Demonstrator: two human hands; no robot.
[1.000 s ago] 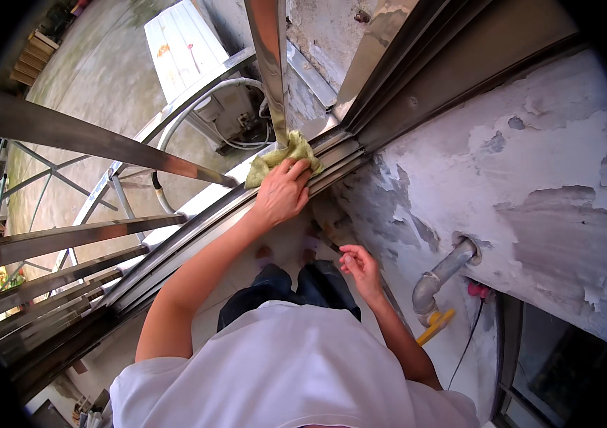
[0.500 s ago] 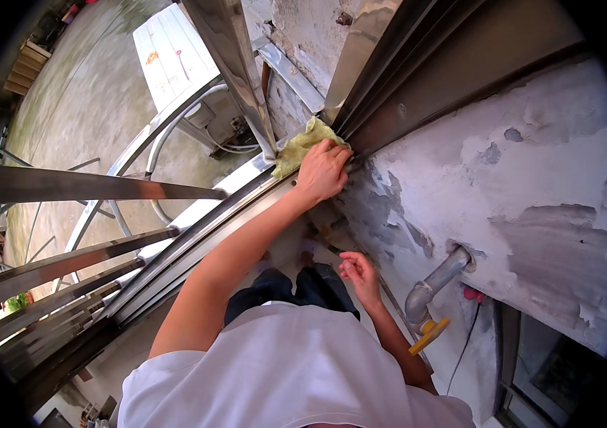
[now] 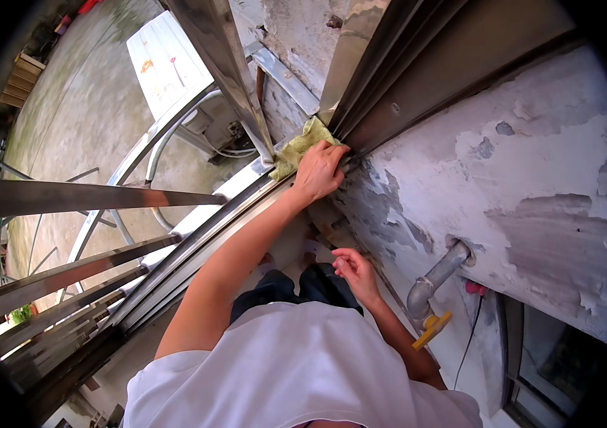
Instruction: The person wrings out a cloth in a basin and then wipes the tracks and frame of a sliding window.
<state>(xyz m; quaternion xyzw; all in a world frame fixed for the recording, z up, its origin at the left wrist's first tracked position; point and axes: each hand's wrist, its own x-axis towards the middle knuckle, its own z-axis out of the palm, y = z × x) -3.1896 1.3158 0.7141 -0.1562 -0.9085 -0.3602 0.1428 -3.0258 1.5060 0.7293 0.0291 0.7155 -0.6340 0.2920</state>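
My left hand (image 3: 320,171) presses a yellow-green cloth (image 3: 291,155) into the corner of a metal window or door frame. Its fingers are closed over the cloth, which bunches up beyond the fingertips. Under it runs the sill track (image 3: 207,227), with grooves along its length. Lower and to the right, my right hand (image 3: 358,277) hangs in the air near my body, fingers curled in toward the thumb. Nothing shows in it, and it touches neither the wall nor the frame.
Metal bars (image 3: 97,196) cross the opening on the left. A peeling wall (image 3: 453,178) stands at the right, with a grey pipe (image 3: 437,274) and yellow tap handle (image 3: 432,330) jutting from it. Outside, a white outdoor unit (image 3: 168,60) sits beyond the frame.
My left hand and the cloth stay in the same corner with hardly any shift. My right hand has moved slightly left, its fingers still curled. The view has tilted a little.
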